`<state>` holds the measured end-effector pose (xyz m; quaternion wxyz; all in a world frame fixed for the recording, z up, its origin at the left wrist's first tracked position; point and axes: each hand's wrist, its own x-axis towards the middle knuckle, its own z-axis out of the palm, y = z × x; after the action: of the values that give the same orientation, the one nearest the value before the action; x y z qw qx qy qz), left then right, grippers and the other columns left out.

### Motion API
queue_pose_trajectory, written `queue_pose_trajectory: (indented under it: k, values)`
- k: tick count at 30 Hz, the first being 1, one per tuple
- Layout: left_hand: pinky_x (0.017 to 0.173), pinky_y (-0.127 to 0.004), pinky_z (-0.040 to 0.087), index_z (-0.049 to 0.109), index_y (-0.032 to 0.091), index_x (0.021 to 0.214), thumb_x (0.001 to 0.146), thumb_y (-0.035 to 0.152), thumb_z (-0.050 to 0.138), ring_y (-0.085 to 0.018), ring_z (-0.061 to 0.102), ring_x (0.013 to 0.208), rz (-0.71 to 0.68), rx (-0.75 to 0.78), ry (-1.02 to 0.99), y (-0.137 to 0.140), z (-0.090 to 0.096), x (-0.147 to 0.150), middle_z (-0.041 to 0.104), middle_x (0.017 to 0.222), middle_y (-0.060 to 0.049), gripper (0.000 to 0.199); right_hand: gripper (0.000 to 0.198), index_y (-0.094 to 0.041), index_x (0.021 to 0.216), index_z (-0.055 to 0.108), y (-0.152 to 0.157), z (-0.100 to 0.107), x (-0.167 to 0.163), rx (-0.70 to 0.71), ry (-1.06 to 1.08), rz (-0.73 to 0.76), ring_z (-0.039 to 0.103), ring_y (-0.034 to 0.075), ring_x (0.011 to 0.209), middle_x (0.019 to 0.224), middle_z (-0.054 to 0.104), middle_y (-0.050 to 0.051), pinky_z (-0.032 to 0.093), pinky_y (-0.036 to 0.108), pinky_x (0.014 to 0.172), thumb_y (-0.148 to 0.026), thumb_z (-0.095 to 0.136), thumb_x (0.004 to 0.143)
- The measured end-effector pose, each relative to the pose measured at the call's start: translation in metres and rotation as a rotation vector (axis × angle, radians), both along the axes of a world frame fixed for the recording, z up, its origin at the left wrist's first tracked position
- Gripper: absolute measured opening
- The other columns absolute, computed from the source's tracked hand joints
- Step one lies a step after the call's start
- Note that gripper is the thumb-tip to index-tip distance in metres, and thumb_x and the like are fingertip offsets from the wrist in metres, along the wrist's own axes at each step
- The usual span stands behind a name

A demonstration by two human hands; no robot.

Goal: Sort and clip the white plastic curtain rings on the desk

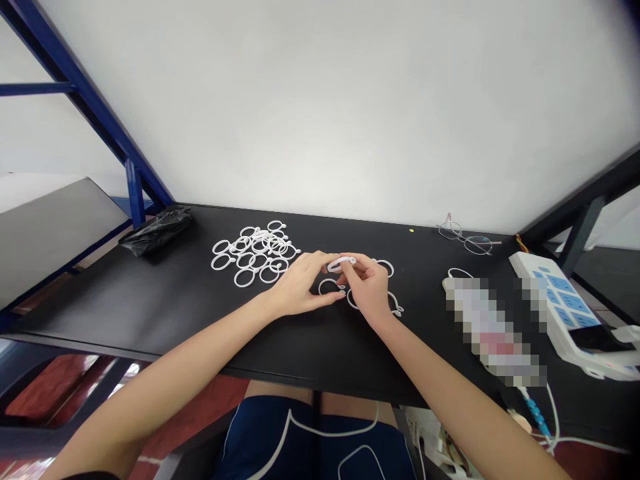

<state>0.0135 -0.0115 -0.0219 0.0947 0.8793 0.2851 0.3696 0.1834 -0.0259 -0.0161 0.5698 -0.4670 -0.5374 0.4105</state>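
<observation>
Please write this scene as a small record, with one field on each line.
Surface: black table
Right hand: pinches a white ring with a small end loop
Left hand: at the same ring, thumb spread away; grip unclear
Near hands: more white rings, lying flat
Left of hands: ring pile, then black plastic bag
Right of hands: eyeglasses, power strip

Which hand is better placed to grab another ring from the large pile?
Probably the left hand: it is nearer the pile of white rings and looks open. The right hand is farther off and pinches the held ring.
</observation>
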Motion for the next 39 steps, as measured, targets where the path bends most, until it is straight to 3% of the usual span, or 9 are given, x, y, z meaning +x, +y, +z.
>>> queue_pose_trajectory:
  k: [6, 12, 16, 19, 23, 30, 34, 39]
  values:
    - [0.079, -0.032, 0.049, 0.037, 0.022, 0.138, 0.094, 0.027, 0.055, -0.016, 0.060, 0.083, 0.015, 0.123, -0.075, 0.005, -0.008, 0.005, 0.062, 0.104, -0.008, 0.048, 0.032, -0.016, 0.086, 0.072, -0.001, 0.000, -0.001, -0.020, 0.015, 0.082, 0.070, 0.019, 0.059, 0.072, 0.074, 0.006, 0.057, 0.030, 0.055, -0.047, 0.067, 0.079]
    - [0.077, -0.032, 0.048, 0.042, 0.019, 0.133, 0.096, 0.032, 0.051, -0.014, 0.056, 0.074, 0.081, 0.079, -0.057, 0.010, -0.006, -0.001, 0.061, 0.094, -0.005, 0.040, 0.038, -0.017, 0.085, 0.074, -0.001, -0.003, 0.000, -0.084, -0.031, 0.163, 0.071, 0.019, 0.061, 0.071, 0.074, 0.006, 0.054, 0.025, 0.051, -0.053, 0.066, 0.079]
    - [0.075, -0.032, 0.047, 0.043, 0.017, 0.130, 0.092, 0.044, 0.054, -0.015, 0.053, 0.076, 0.074, -0.041, 0.022, 0.008, -0.004, -0.002, 0.058, 0.093, -0.006, 0.047, 0.041, -0.016, 0.071, 0.071, -0.002, -0.002, -0.001, -0.088, -0.012, 0.191, 0.067, 0.016, 0.052, 0.064, 0.072, 0.006, 0.054, 0.025, 0.048, -0.056, 0.064, 0.080]
    - [0.075, -0.030, 0.046, 0.046, 0.018, 0.127, 0.094, 0.041, 0.051, -0.015, 0.052, 0.077, 0.068, -0.151, -0.002, 0.006, -0.001, -0.001, 0.055, 0.091, -0.005, 0.041, 0.037, -0.017, 0.078, 0.071, -0.003, -0.001, -0.001, -0.063, 0.021, 0.201, 0.066, 0.015, 0.052, 0.066, 0.072, 0.004, 0.054, 0.024, 0.048, -0.053, 0.065, 0.080]
    - [0.072, -0.028, 0.045, 0.049, 0.018, 0.121, 0.094, 0.039, 0.051, -0.013, 0.047, 0.074, 0.042, -0.317, -0.116, 0.005, 0.003, 0.000, 0.050, 0.087, -0.002, 0.035, 0.029, -0.019, 0.091, 0.068, -0.003, 0.001, -0.002, 0.015, 0.102, 0.142, 0.068, 0.015, 0.058, 0.076, 0.073, 0.004, 0.055, 0.024, 0.049, -0.045, 0.069, 0.080]
    - [0.071, -0.027, 0.044, 0.053, 0.016, 0.117, 0.092, 0.041, 0.054, -0.012, 0.050, 0.074, -0.199, -0.815, -0.434, 0.008, 0.002, 0.003, 0.052, 0.082, -0.001, 0.036, 0.020, -0.018, 0.080, 0.067, -0.003, 0.002, -0.001, 0.103, 0.111, 0.124, 0.067, 0.015, 0.055, 0.071, 0.072, 0.003, 0.056, 0.026, 0.048, -0.038, 0.069, 0.082]
    - [0.077, -0.028, 0.046, 0.055, 0.015, 0.111, 0.090, 0.041, 0.059, -0.014, 0.054, 0.081, -0.286, -0.936, -0.511, 0.008, 0.005, 0.005, 0.057, 0.088, -0.003, 0.034, 0.019, -0.019, 0.078, 0.067, -0.003, 0.002, 0.000, 0.134, 0.115, 0.131, 0.066, 0.014, 0.052, 0.068, 0.071, 0.002, 0.055, 0.026, 0.049, -0.037, 0.069, 0.083]
    - [0.070, -0.026, 0.044, 0.061, 0.012, 0.104, 0.089, 0.042, 0.058, -0.009, 0.047, 0.068, -0.304, -1.017, -0.451, 0.010, 0.009, 0.001, 0.056, 0.083, -0.002, 0.033, 0.024, -0.019, 0.072, 0.063, -0.004, 0.002, -0.002, 0.106, 0.106, 0.138, 0.062, 0.013, 0.048, 0.063, 0.069, 0.000, 0.055, 0.026, 0.049, -0.040, 0.069, 0.082]
